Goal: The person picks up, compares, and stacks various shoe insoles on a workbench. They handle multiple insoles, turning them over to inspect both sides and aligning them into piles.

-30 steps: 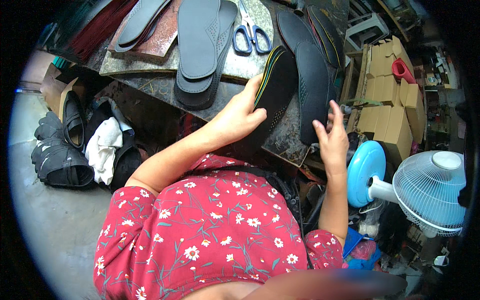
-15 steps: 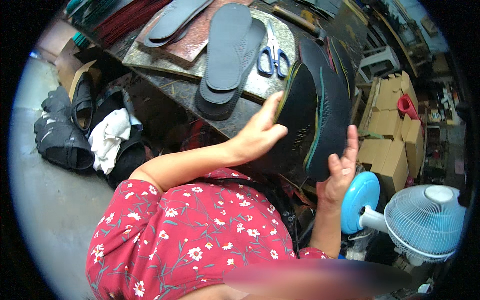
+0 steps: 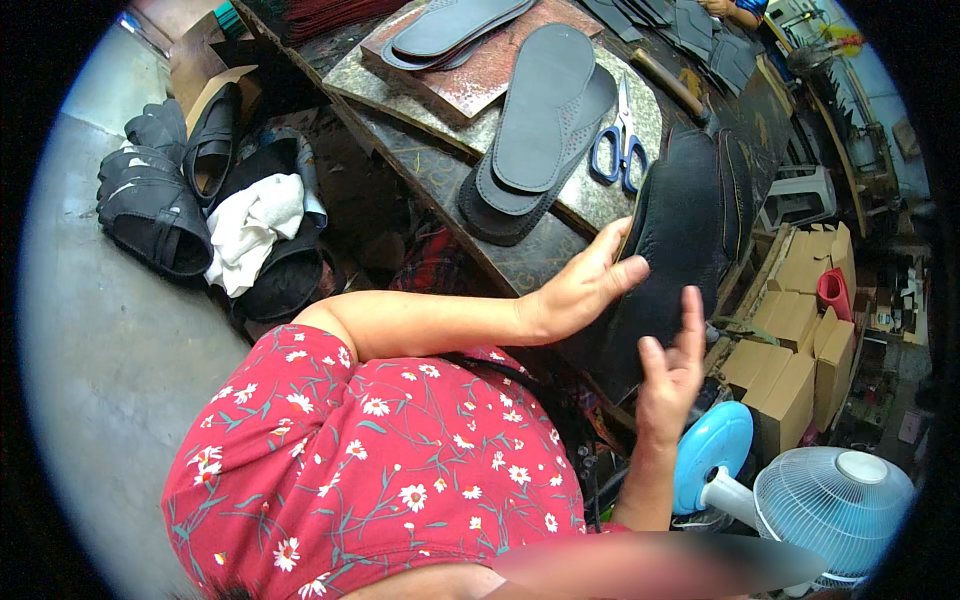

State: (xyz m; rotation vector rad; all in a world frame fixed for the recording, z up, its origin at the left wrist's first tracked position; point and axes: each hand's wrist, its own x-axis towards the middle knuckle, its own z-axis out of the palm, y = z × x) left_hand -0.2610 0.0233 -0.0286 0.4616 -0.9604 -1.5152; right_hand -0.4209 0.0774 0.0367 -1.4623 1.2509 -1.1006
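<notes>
My left hand (image 3: 588,292) is closed on several black insoles (image 3: 675,235), its thumb on their near face and the fingers hidden behind. The insoles stand tilted over the table's near edge; another black one with a thin light edge line (image 3: 737,190) shows behind at the right. My right hand (image 3: 672,385) is beside their lower end, its fingers apart and holding nothing. Just beyond the left hand lie scissors (image 3: 620,150) with dark blue handles. To their left a stack of grey and black insoles (image 3: 545,110) rests on the table.
A stone slab (image 3: 365,75) and a reddish board (image 3: 455,75) carry more grey insoles (image 3: 450,30). A hammer (image 3: 672,85) lies farther back. Black shoes (image 3: 155,225) and a white cloth (image 3: 255,230) are at left. Cardboard boxes (image 3: 770,385) and a fan (image 3: 835,510) stand at right.
The fanned insoles with coloured edges have come together and turned, so mostly one black face shows. The whole view has shifted; a co-worker's hand now shows at the far top.
</notes>
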